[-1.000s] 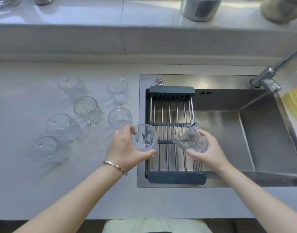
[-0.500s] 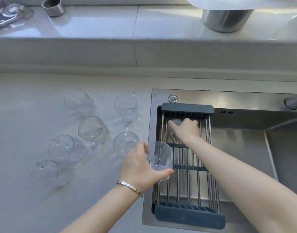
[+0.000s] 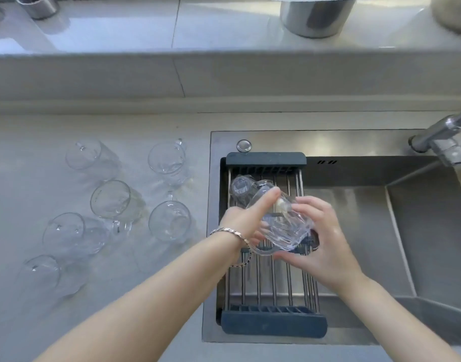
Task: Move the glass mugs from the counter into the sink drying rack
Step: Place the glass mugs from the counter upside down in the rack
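Observation:
A clear glass mug (image 3: 281,226) hangs tilted over the middle of the drying rack (image 3: 273,320), held between both hands. My left hand (image 3: 247,215) grips its left side with the thumb along the glass. My right hand (image 3: 320,236) cups it from the right and below. Another glass mug (image 3: 241,188) rests upside down at the rack's far left corner. Several more glass mugs stand on the counter (image 3: 28,184) left of the sink, the nearest one (image 3: 169,220) beside my left wrist.
The rack spans the left part of the steel sink (image 3: 381,231). A faucet (image 3: 443,137) reaches in from the right. On the rear ledge stand a large metal pot (image 3: 315,17) and a small metal cup (image 3: 38,5).
My right hand has let go of the mug at the rack's far end and come back. My left hand moved its mug right over the rack, and both hands now hold it tilted.

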A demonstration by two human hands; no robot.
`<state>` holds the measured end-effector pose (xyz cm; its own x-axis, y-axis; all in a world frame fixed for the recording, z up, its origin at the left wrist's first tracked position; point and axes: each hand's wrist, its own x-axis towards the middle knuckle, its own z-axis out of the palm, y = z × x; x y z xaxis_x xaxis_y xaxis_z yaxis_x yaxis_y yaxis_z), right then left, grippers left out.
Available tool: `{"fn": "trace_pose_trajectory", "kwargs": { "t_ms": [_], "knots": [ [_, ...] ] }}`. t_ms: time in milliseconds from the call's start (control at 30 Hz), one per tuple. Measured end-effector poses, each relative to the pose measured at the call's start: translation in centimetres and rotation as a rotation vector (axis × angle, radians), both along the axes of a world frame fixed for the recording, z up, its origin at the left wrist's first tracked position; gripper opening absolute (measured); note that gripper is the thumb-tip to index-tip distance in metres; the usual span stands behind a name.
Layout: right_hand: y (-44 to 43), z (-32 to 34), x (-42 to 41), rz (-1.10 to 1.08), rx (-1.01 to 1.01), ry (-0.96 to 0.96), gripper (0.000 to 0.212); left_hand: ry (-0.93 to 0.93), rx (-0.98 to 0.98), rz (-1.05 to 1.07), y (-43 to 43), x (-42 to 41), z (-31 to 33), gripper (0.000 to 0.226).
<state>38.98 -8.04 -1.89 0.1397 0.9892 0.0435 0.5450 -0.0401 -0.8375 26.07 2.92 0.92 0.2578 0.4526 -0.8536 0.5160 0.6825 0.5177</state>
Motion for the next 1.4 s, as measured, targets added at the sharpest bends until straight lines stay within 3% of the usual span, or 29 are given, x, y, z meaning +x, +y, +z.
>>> {"fn": "trace_pose_trajectory", "kwargs": {
  "t_ms": [100, 233, 267, 367, 467, 600, 733, 867, 933, 1067, 1167, 1300, 1400],
  "knots": [
    [0.5, -0.1, 2.1, -0.16, -0.095, -0.019, 0.074, 0.0, 0.114, -0.182, 1.2, 1.1, -1.2, 0.067],
    [3.0, -1.0, 4.3, -0.234, -0.339, -0.151, 0.072, 0.323, 0.978, -0.704, 4.3, 1.4, -4.4, 0.066],
    [3.9, -1.3, 4.5, -0.221, -0.398, -0.177, 0.072, 0.402, 1.08, -0.865, 5.2, 1.6, -5.4, 0.071],
    [6.9, -2.6, 4.3, -0.155, -0.574, -0.321, 0.079, 0.586, 0.998, -1.139, 7.0, 2.5, -8.1, 0.088],
    [9.3, -4.2, 4.0, -0.114, -0.677, -0.505, 0.083, 0.6, 0.962, -1.193, 7.6, 3.3, -9.5, 0.077],
    [10.9, -6.0, 4.2, -0.163, -0.662, -0.601, 0.079, 0.636, 1.071, -1.242, 8.3, 4.3, -9.2, 0.07],
    [10.8, -7.0, 3.9, -0.224, -0.546, -0.632, 0.076, 0.636, 1.058, -1.2, 8.3, 4.7, -9.3, 0.069],
    [8.8, -6.5, 2.8, -0.315, -0.493, -0.578, 0.066, 0.607, 1.099, -1.125, 7.3, 3.5, -9.1, 0.092],
    [7.4, -5.9, 1.7, -0.312, -0.445, -0.521, 0.056, 0.573, 1.221, -1.013, 6.0, 2.0, -8.3, 0.097],
    [5.0, -4.3, -2.1, -0.052, -0.439, -0.266, 0.042, 0.454, 1.399, -0.769, 3.4, -3.6, -6.0, 0.065],
    [5.1, -3.9, -6.3, 0.11, -0.474, -0.084, 0.056, 0.499, 1.467, -0.558, 3.6, -9.4, -4.4, 0.047],
    [7.6, -5.1, -12.3, 0.118, -0.496, 0.076, 0.096, 0.725, 1.231, -0.412, 6.1, -15.3, -2.6, 0.067],
    [9.2, -5.9, -15.7, 0.043, -0.432, 0.042, 0.101, 0.803, 0.933, -0.399, 8.4, -17.9, -1.9, 0.098]
  ]
}}
